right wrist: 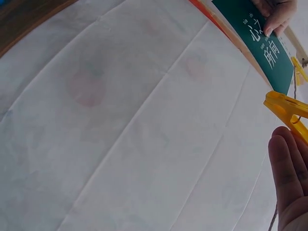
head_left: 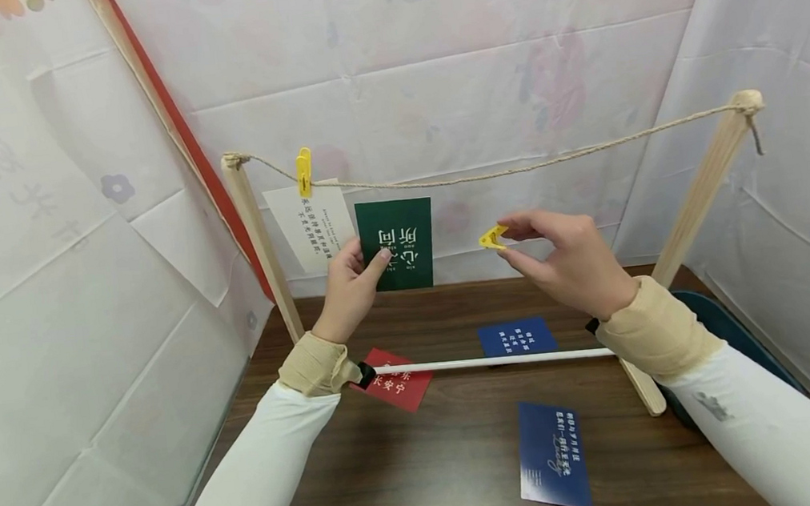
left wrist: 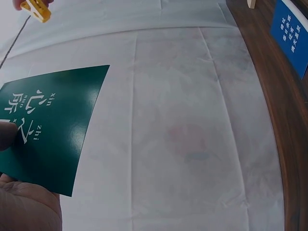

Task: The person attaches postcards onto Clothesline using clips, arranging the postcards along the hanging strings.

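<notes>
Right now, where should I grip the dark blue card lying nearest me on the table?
Pinch the dark blue card at its near short edge, coming from your side. It lies flat and lengthwise toward you, away from the other cards, so that edge is probably easiest to lift.

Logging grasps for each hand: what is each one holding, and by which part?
Left hand pinches the green card by its lower left edge. Right hand pinches a yellow clip by its tail end.

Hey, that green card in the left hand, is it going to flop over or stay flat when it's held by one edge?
Probably stays flat: the green card stands straight though the left hand pinches only its side edge. It looks thin, so likely light and easily swayed. Its surface shows a sheen in the left wrist view, so it may be a little slippery.
</notes>
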{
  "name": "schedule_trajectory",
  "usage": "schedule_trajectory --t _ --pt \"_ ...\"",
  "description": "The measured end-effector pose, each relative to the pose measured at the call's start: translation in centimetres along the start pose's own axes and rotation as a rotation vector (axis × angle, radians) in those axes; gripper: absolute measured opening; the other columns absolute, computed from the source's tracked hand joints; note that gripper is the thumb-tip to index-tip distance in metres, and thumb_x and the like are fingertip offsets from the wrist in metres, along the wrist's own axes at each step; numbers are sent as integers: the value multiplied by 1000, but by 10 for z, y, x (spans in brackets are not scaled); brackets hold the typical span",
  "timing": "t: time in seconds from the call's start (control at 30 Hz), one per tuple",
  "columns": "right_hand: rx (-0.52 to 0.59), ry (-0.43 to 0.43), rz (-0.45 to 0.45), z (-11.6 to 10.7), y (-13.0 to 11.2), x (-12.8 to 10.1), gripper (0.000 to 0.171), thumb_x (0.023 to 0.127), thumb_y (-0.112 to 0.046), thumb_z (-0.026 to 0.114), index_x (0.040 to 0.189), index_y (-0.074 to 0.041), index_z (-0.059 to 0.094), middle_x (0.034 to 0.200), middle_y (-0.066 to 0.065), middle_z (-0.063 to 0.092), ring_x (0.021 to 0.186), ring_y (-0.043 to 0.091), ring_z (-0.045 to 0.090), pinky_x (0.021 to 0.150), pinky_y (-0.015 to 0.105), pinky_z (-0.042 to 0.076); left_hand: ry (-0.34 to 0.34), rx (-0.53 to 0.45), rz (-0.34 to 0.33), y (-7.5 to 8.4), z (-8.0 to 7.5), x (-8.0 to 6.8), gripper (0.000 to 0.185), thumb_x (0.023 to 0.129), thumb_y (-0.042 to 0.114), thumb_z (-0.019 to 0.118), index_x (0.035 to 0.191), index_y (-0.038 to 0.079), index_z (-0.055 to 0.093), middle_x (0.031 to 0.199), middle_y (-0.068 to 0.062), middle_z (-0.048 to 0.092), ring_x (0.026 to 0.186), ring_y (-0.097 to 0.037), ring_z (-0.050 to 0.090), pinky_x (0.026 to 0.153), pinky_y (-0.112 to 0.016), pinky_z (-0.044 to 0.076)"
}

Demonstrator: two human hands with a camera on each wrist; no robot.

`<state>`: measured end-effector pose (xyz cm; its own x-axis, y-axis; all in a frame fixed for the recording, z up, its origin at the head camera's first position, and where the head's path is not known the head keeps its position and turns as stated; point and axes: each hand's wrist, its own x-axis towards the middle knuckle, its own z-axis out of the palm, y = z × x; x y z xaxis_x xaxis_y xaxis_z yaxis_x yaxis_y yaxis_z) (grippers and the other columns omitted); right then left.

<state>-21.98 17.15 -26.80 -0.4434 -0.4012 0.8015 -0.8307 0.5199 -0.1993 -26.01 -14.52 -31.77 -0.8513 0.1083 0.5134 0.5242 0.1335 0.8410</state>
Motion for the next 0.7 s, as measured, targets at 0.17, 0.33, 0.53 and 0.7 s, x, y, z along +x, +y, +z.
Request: schedule_trajectory --t 0.17,0.33,0.53,0.7 --pt "11 0 -13 1 -4 7 36 85 6 87 119 6 75 108 21 81 94 35 80 84 51 66 5 5 2 2 0 0 33 110 5 60 141 -8 62 131 -30 73 102 0 75 87 -25 65" --pt "20 4 -31 1 -7 15 34 87 5 86 118 7 74 107 21 82 94 35 80 84 52 66 8 7 7 2 0 1 33 110 5 60 141 -8 62 131 -29 73 102 0 75 86 -24 64" --pt "30 9 -48 1 -11 27 33 88 4 86 119 5 75 109 20 82 95 34 80 86 52 66 10 5 10 2 0 2 33 110 5 59 141 -8 62 131 -30 73 102 1 75 87 -24 64" --pt "35 16 -73 2 -15 37 33 89 2 87 119 6 74 109 20 82 95 34 80 88 50 66 6 7 7 4 1 2 32 110 5 60 139 -8 63 130 -30 74 102 1 75 88 -25 64"
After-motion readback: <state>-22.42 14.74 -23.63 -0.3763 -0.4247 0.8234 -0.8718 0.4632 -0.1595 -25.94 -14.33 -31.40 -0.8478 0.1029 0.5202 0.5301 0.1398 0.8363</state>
